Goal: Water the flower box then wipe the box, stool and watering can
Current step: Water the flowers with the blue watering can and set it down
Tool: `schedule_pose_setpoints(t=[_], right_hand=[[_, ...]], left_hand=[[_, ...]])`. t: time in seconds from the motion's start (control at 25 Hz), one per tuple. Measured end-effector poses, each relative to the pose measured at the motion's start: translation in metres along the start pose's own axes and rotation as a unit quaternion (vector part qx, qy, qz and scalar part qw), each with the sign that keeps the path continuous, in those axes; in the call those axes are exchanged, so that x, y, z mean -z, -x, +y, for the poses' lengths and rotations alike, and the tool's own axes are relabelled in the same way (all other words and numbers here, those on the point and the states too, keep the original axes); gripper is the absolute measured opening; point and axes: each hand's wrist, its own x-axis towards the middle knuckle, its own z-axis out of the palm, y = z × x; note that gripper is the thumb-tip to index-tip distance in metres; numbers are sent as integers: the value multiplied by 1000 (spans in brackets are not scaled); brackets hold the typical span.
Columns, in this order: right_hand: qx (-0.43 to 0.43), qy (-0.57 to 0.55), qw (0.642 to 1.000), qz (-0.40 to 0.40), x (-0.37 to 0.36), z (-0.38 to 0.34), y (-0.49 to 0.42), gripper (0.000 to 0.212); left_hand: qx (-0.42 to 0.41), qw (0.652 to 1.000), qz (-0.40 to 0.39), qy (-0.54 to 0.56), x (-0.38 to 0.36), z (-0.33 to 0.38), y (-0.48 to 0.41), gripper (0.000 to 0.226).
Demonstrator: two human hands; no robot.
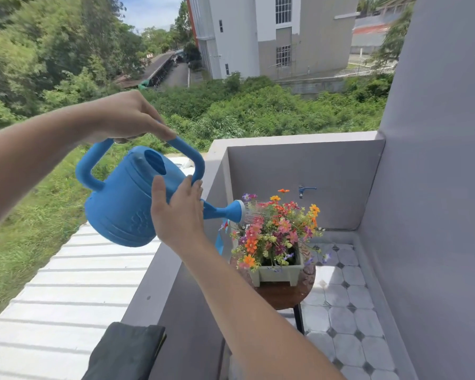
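A blue watering can [121, 204] is tilted to the right, and thin streams of water fall from its rose [237, 211] onto the flowers. My left hand [121, 116] grips the can's top handle. My right hand [178, 212] presses with straight fingers against the can's front side near the spout base. Below the rose, the pale green flower box [279, 274] full of orange, pink and purple flowers stands on a round dark wooden stool [283, 296]. A dark grey folded cloth [126, 352] lies on the balcony ledge at the bottom.
A grey parapet wall [159, 272] runs along the left of the tiled balcony floor [346, 311]. A blue tap [306, 190] sticks out of the back wall. A tall grey wall [436, 187] closes the right side. Beyond the ledge lie a white roof and greenery.
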Motion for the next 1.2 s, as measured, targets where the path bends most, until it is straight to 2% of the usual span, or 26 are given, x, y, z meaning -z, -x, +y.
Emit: schedule_pose_setpoints(t=[0.16, 0.4, 0.64, 0.8, 0.96, 1.08, 1.2], right_hand=[[-25, -19, 999, -30, -4, 3, 4, 78], [-31, -18, 999, -2, 5, 21, 10, 76], [5, 2, 999, 33, 16, 14, -11, 77], [24, 2, 1000, 6, 13, 6, -24, 77], [-2, -9, 999, -34, -3, 4, -15, 77], [-32, -12, 998, -49, -10, 5, -5, 77], [-46, 18, 998, -35, -10, 9, 3, 78]], left_hand=[[-5, 999, -27, -22, -6, 0, -2, 16], [-9, 999, -49, -18, -24, 9, -11, 17], [-11, 1000, -10, 6, -12, 13, -19, 21], [13, 1000, 9, 8, 3, 0, -19, 27], [31, 999, -11, -19, 2, -7, -12, 23], [52, 998, -40, 9, -6, -11, -10, 21], [71, 992, -64, 85, -16, -21, -9, 21]])
